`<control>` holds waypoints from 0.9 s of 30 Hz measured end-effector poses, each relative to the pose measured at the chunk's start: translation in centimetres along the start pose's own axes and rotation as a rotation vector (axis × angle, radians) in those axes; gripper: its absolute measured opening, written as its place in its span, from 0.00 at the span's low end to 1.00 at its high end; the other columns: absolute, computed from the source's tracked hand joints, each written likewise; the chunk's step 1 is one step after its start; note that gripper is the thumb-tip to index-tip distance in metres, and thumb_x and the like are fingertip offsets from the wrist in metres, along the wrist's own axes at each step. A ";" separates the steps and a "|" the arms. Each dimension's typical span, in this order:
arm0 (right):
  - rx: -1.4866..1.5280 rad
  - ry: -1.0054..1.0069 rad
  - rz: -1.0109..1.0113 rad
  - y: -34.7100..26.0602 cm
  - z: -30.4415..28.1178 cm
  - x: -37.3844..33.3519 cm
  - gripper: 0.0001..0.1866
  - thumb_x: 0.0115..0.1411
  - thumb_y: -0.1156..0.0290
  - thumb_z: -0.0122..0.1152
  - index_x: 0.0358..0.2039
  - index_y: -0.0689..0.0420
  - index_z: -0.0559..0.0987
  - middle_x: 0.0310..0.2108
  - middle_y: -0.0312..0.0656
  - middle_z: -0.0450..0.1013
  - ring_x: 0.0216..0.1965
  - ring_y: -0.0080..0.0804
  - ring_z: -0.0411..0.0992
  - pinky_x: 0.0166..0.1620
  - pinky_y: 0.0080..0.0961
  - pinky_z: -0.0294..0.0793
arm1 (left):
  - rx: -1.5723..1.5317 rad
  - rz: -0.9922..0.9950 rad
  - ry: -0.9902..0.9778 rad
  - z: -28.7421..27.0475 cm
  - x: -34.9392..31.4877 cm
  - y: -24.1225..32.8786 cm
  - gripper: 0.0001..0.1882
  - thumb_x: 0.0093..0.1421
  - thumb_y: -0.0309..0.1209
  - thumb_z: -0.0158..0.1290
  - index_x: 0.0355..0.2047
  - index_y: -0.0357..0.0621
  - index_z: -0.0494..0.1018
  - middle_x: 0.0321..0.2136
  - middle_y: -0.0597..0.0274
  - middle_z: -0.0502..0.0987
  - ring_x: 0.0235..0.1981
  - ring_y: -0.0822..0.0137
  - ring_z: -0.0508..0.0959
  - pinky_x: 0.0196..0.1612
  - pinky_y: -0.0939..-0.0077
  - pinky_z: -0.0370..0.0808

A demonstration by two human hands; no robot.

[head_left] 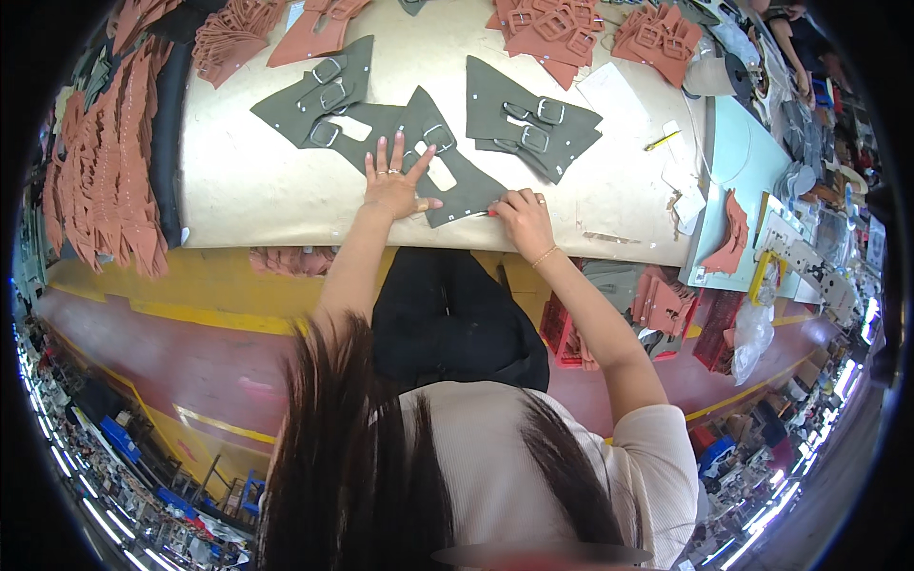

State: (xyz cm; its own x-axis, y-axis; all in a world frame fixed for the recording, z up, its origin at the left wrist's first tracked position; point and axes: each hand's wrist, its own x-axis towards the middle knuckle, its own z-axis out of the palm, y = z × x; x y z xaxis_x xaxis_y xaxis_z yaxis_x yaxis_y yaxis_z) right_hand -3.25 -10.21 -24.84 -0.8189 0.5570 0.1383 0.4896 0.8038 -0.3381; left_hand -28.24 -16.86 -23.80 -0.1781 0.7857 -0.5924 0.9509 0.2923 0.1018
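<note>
My left hand [390, 193] lies flat with fingers spread, pressing on a dark green flat piece with a strap and metal buckle [464, 193]. At the near right corner of that piece, my right hand [525, 221] is closed in a pinch on a small slim tool with a red part [492, 211]. Most of the tool is hidden by the fingers, so its kind does not show. Green buckled pieces [352, 84] overlap at the left, one reaching under the left hand. More green buckled pieces [571, 134] lie stacked to the right.
The pale padded table [228, 181] has rust-coloured buckled pieces [547, 33] along its far side. Hanging rust strips [105, 171] crowd the left. To the right are a yellow cutter [663, 141], white cards [609, 95] and a pale blue board [738, 162]. Red crates [562, 333] stand below.
</note>
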 end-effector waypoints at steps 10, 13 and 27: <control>0.108 0.065 0.035 -1.1 -1.5 0.1 0.07 0.49 0.73 0.57 0.27 0.46 0.80 0.29 0.31 0.69 0.37 0.32 0.67 0.41 0.31 0.63 | -0.006 0.007 -0.033 0.4 0.3 -0.3 0.48 0.51 0.69 0.47 0.67 0.85 0.35 0.69 0.51 0.24 0.69 0.42 0.25 0.66 0.41 0.31; 0.118 0.031 -0.074 -2.0 0.2 3.5 0.08 0.49 0.74 0.58 0.29 0.47 0.81 0.30 0.30 0.69 0.37 0.31 0.67 0.41 0.30 0.63 | -0.058 0.013 -0.012 0.6 0.4 -0.7 0.40 0.58 0.65 0.43 0.66 0.88 0.36 0.69 0.55 0.24 0.69 0.46 0.25 0.67 0.44 0.30; 0.054 -0.110 -0.253 -3.0 1.5 5.4 0.06 0.50 0.70 0.56 0.27 0.44 0.79 0.30 0.29 0.68 0.37 0.28 0.67 0.42 0.30 0.64 | -0.120 0.022 -0.008 0.6 0.4 -0.7 0.35 0.61 0.60 0.42 0.65 0.90 0.39 0.70 0.58 0.26 0.69 0.48 0.25 0.67 0.46 0.28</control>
State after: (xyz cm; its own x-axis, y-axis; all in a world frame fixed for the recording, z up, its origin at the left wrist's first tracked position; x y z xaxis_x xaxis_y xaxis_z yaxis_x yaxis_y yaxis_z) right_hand -9.62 -9.89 -24.46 -0.9422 0.3116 0.1234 0.2512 0.9003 -0.3555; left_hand -28.82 -17.12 -24.58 -0.1552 0.7883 -0.5954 0.9173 0.3387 0.2094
